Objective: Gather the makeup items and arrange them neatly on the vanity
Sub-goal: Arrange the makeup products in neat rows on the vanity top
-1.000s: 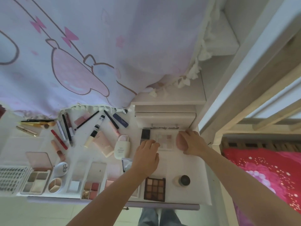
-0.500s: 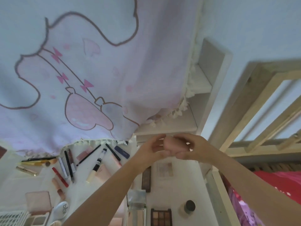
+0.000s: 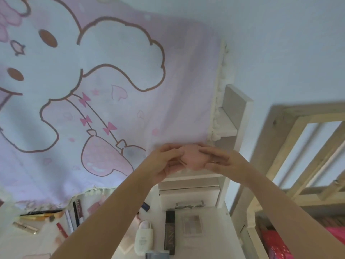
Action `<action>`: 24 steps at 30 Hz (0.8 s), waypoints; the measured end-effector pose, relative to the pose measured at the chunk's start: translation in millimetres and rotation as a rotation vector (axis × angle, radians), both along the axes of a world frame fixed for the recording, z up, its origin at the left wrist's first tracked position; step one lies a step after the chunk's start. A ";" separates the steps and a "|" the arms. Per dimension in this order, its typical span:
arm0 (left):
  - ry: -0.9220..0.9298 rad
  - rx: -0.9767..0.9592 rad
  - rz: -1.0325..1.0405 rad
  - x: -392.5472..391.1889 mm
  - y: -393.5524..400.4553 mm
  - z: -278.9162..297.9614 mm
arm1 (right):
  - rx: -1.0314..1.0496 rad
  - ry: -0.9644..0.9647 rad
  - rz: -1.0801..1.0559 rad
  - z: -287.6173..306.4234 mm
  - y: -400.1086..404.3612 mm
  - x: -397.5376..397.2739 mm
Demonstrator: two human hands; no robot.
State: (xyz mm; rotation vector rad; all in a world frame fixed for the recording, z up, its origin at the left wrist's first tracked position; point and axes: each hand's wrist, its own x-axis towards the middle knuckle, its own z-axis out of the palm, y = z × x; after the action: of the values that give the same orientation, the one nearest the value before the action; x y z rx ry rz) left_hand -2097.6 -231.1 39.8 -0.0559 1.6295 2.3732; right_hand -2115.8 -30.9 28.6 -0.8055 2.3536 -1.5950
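Gripping one sponge (image 3: 194, 157): two hands (image 3: 164, 161).

White vanity (image 3: 214, 245), pencils (image 3: 40, 214), white bottle (image 3: 143, 237), black tube (image 3: 169, 231), clear palette (image 3: 192, 225)

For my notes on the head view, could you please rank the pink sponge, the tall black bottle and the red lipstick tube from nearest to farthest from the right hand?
1. Pink sponge: held up between the right hand and left hand.
2. Tall black bottle: on the vanity below, near centre.
3. Red lipstick tube: far lower left.
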 end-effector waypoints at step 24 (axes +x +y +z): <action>0.207 -0.294 0.053 36.0 25.6 -46.0 | 0.061 0.025 -0.169 -31.7 -6.2 41.4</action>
State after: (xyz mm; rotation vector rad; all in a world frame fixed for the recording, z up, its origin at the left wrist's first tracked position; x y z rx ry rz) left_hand -2061.6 -205.5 -6.1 0.0955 2.0876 2.2189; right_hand -2074.3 -37.1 -3.2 -0.6318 2.5348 -1.5738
